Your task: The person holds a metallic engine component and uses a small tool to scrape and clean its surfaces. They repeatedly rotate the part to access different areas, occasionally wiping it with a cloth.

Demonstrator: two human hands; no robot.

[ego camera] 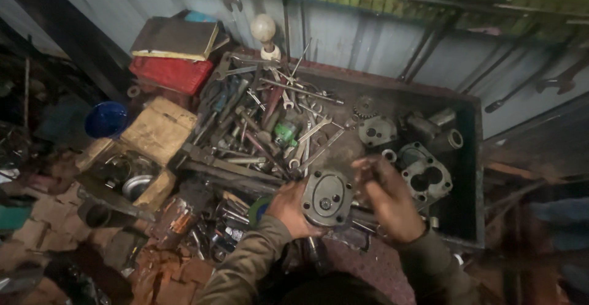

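My left hand (pixel 288 210) grips a grey metal pump housing (pixel 327 197) with a round flat face, bolt holes and a small centre bore, holding it upright over the near edge of a metal tray. My right hand (pixel 388 196) hovers just to the right of the housing, fingers curled and blurred, fingertips close to its upper edge; whether it touches it I cannot tell. It holds nothing that shows.
The dark metal tray (pixel 467 158) holds several wrenches (pixel 310 136), a gear (pixel 365 105), a green fitting (pixel 285 134) and other pump bodies (pixel 424 179). To the left stand a wooden box (pixel 161 130), a red case (pixel 170 73), a blue bowl (pixel 105 119). Rods lean on the wall.
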